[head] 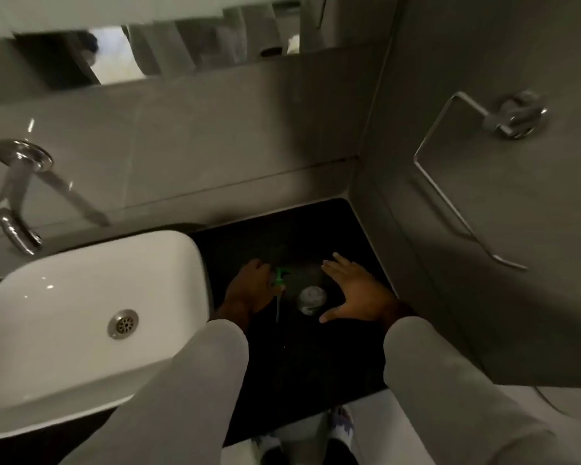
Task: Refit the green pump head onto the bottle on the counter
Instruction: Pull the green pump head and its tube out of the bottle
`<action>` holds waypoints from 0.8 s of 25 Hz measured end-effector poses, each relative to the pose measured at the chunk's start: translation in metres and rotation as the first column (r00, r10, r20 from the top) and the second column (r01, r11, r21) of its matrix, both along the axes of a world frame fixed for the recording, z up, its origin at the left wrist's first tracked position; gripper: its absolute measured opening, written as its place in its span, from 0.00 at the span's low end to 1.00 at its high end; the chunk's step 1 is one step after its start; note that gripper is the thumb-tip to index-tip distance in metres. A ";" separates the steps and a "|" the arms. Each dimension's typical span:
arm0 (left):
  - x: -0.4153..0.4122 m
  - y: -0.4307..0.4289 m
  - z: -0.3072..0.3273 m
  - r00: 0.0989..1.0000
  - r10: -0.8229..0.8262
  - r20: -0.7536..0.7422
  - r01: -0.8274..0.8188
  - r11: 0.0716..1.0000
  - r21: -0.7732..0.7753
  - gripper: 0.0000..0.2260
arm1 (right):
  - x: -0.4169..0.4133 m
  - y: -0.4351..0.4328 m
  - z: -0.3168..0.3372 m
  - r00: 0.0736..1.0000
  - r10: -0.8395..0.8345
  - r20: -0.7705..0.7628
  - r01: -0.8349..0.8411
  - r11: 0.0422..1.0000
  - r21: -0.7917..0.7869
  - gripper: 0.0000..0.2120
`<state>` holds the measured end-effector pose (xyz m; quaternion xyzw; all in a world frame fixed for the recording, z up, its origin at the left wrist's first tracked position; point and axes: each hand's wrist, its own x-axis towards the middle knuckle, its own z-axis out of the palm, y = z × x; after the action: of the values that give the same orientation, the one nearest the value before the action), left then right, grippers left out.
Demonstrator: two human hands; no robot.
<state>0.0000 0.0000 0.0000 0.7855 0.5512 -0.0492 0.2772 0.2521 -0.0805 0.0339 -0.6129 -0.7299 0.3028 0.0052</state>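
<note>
On the black counter point(316, 357) stands a clear bottle point(311, 298), seen from above with its round open mouth showing. My left hand point(250, 290) is just left of it, closed on the green pump head point(279, 276), whose thin dip tube point(278, 308) hangs down toward me. My right hand point(358, 290) is spread open on the bottle's right side, fingers apart and curved around it; whether it touches the bottle is unclear. The image is dim and a little blurred.
A white basin point(81, 317) with a metal drain point(123, 323) fills the left. A chrome tap point(14, 196) juts from the back wall. The right wall carries a chrome towel ring point(457, 182). A mirror edge point(182, 55) runs along the top.
</note>
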 end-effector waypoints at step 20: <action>0.028 0.037 0.081 0.441 0.455 0.774 -0.564 0.811 -0.155 0.08 | -0.014 0.023 -0.057 0.893 -0.300 -0.336 0.289 0.954 -0.085 0.27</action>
<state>0.0283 0.0367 0.0811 0.5379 0.5855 0.4178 0.4396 0.2381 -0.0576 -0.0229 -0.6537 -0.6112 0.4130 0.1690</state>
